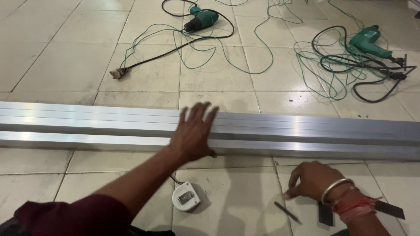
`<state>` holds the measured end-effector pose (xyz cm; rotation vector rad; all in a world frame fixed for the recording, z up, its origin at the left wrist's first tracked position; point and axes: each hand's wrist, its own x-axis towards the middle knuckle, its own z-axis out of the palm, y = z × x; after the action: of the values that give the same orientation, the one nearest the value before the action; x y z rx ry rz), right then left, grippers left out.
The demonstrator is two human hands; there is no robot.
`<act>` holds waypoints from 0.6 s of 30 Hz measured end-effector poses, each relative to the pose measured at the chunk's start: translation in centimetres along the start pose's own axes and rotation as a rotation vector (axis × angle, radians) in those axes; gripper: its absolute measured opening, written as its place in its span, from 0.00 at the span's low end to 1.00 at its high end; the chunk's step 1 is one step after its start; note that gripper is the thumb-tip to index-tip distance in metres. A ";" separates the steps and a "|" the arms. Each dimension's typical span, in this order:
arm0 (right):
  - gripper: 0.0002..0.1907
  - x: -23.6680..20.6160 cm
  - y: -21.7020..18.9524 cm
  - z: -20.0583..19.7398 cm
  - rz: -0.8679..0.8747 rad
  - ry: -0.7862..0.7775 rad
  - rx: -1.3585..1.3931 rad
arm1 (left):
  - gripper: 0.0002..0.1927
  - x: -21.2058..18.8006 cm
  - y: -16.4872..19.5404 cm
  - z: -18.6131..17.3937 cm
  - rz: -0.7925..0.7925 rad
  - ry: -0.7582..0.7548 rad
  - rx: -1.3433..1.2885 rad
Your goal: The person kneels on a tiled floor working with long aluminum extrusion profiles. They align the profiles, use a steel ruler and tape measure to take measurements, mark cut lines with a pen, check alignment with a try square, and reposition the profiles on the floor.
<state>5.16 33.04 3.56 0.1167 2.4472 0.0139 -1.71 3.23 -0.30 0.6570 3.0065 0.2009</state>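
Note:
Several long silver aluminium bars [306, 131] lie side by side on the tiled floor, running from the left edge to the right edge. My left hand [192, 133] lies flat on top of them near the middle, fingers spread. My right hand [311, 180], with a metal bangle and red thread at the wrist, rests on the floor in front of the bars with its fingers curled down. A small pale thing shows at its fingertips; whether it is gripped is unclear. A dark pencil [287, 212] lies just below that hand.
A white tape measure [186, 196] sits on the floor between my arms. A dark flat metal square [389, 209] lies under my right wrist. Beyond the bars are two green power drills [200, 18] [368, 41] among tangled black and green cables [332, 65].

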 end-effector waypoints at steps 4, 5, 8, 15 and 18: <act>0.26 1.4 0.4 -0.3 0.018 0.256 0.118 | 0.77 0.4 -4.2 0.2 -0.074 -0.174 0.053; 0.28 1.8 0.7 -0.2 -0.026 0.356 0.176 | 0.78 0.5 -4.7 0.5 -0.074 -0.204 0.054; 0.34 3.5 1.7 0.1 -0.174 0.608 0.217 | 0.73 0.9 -5.6 1.0 -0.057 -0.220 0.067; 0.66 7.0 2.8 0.9 -0.201 0.706 0.143 | 0.58 2.3 -5.6 -0.2 -0.053 -0.203 0.103; 0.70 7.6 3.0 1.1 -0.126 0.584 0.122 | 0.57 2.5 -5.3 -1.2 -0.050 -0.245 0.113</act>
<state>0.30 36.65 -2.03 0.0102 3.0347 -0.1809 -6.29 -0.62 0.07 0.5686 2.8094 -0.0493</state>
